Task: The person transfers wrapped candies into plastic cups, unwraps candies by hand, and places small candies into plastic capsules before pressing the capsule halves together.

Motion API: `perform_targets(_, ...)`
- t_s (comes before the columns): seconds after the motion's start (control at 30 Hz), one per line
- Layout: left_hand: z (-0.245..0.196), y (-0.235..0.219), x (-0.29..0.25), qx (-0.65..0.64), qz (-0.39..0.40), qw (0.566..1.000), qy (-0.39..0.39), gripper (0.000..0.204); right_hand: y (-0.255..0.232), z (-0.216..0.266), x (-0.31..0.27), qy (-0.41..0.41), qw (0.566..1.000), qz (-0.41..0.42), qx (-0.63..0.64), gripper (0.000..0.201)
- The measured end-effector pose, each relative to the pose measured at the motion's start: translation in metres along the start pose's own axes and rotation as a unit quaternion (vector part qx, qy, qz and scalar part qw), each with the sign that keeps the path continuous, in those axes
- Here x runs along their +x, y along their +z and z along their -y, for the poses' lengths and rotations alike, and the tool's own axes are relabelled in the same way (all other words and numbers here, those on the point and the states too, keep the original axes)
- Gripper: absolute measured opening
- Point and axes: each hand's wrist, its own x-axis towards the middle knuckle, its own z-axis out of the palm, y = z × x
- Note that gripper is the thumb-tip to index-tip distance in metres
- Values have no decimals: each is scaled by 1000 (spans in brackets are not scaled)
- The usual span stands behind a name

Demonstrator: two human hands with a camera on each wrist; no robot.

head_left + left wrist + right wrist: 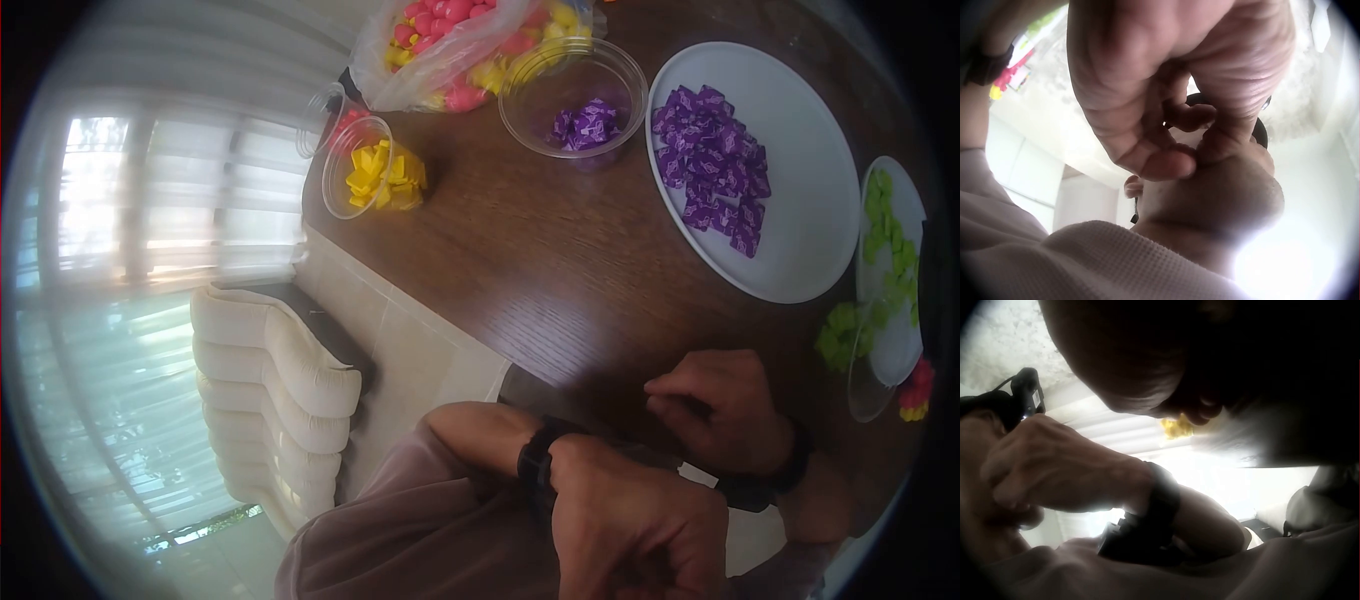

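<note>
My left hand (640,515) is raised in front of my chest, its back toward the head camera. In the left wrist view its fingers (1160,164) bend loosely toward the thumb, and nothing shows between them; the chin is behind. Beside it, at the table's near edge, my right hand (725,410) hangs with loosely bent fingers and nothing visible in them. It is dark and blurred in its own wrist view. Nearest to it on the table is a white plate (810,260) with many purple wrapped pieces (710,150) heaped on its left side.
Farther back, a clear tub (520,125) contains purple pieces. A plastic bag (375,75) holds pink and yellow pieces. At the left edge, a tipped clear cup (335,195) holds yellow pieces. Green pieces (895,250) lie on a plate at right. A cream padded chair (270,370) stands left.
</note>
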Motion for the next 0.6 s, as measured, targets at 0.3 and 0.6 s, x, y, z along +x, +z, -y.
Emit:
perform_targets(0.3,-7,-6,3,112,16,991,-68,47,0,0,1,-1,1000,-2,1,10)
perform_targets(0.6,-9,-4,6,45,29,996,-64,39,1,-1,1,-4,1000,-4,-1,10)
